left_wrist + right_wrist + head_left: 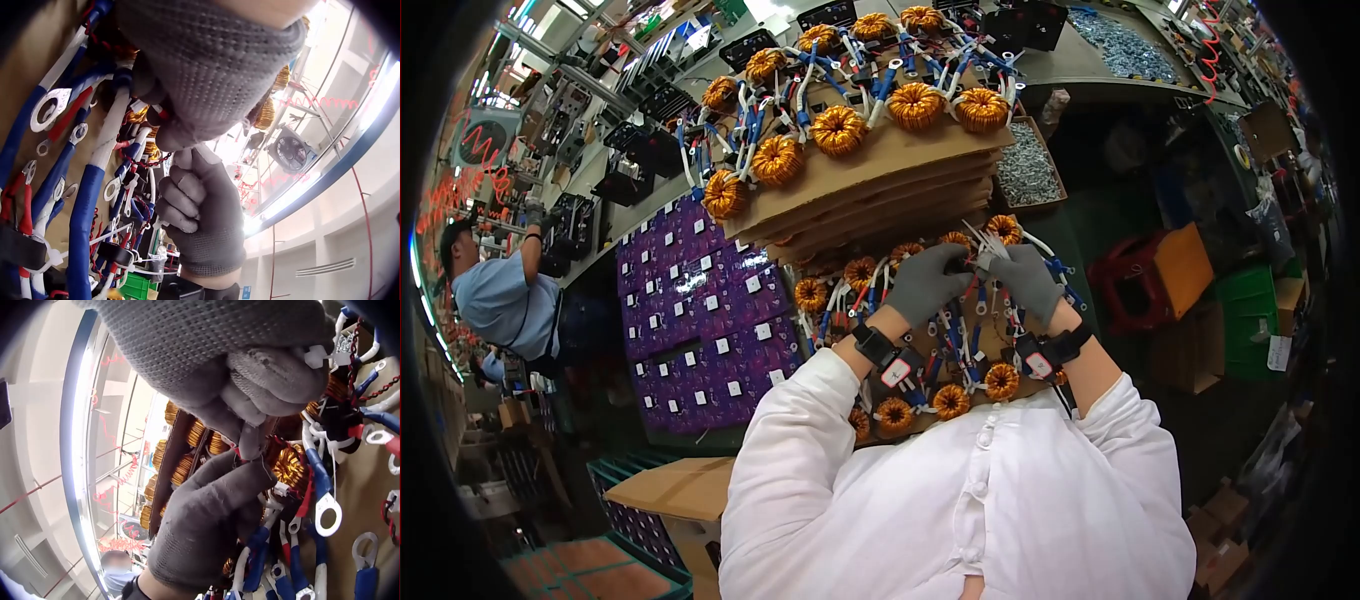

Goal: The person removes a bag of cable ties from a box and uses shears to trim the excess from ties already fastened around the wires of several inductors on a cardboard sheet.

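In the head view the grey-gloved left hand [927, 283] and right hand [1025, 280] meet over a layer of copper-wound coils with blue and white leads. White cable ties [988, 240] fan out from the curled fingers of the right hand. Seen from the right wrist, the left hand [209, 519] pinches a thin red wire [237, 451] at its fingertips, where the right hand's [219, 369] fingertips touch. A coil [290, 470] lies just beside them. Ring terminals [50, 110] hang near the left hand [212, 69] in the left wrist view; the pinched spot is hidden there.
Beyond the hands rises a stack of cardboard sheets [870, 190] topped with more coils [838, 131]. Purple packs [700, 310] lie to the left, and a tray of small metal parts [1028, 165] stands at the right. Another person [505, 300] works at the far left.
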A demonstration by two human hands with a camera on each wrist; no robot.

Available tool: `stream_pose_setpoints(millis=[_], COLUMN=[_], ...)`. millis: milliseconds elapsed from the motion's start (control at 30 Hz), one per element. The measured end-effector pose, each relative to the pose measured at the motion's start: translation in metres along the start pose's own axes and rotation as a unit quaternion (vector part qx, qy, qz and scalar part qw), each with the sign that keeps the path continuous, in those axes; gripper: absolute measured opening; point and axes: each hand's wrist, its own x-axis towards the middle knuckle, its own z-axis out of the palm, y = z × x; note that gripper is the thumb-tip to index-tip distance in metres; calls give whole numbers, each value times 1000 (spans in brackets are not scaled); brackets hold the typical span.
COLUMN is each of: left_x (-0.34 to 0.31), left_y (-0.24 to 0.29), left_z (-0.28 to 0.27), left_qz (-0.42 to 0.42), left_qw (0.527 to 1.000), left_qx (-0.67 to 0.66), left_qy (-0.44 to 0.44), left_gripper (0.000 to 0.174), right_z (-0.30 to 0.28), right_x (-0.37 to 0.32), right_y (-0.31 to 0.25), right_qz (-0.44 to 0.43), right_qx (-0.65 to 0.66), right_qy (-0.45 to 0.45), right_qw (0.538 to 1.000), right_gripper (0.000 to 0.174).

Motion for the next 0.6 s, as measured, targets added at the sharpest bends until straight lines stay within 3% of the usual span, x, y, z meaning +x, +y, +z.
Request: stream_pose_setpoints(millis=[67,300,600], left_x=[2,1,2], left_y=[-4,-6,-2], left_z=[2,-1,-1], left_qz=[12,5,-5], left_qw=[1000,1000,1000], left_qx=[4,-17,-21], left_qy=[1,6,-4], left_gripper=[47,48,48], right_z=[8,2,9], right_x=[6,2,1], right_y=[9,8,-7], right_qz=[-43,-35,-64], right_qx=[-40,12,-129], right_qy=[8,13,9], right_qw=[998,999,990], right_gripper=[32,35,35])
